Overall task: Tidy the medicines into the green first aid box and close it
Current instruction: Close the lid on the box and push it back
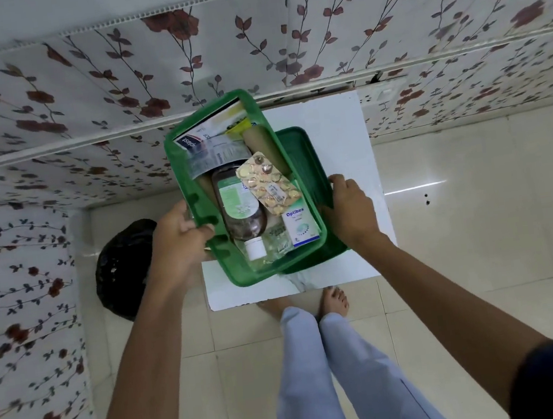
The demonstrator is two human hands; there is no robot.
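The green first aid box [184, 171] is held up over the white table [328, 127], open at the top. Inside lie a brown syrup bottle [242, 209] with a white cap, a gold blister strip [267, 184], a white Optibex carton [301, 223], a cardboard tube [264, 145] and paper packets [205, 145]. My left hand [178, 237] grips the box's left rim with the thumb over the edge. My right hand [349, 211] holds its right side. The green lid [303, 158] lies on the table under and right of the box.
A black bag or basket [119, 265] sits on the floor left of the table. Flower-patterned walls [82, 93] close in at the back and left. My legs and bare feet [334, 302] stand at the table's near edge on pale floor tiles.
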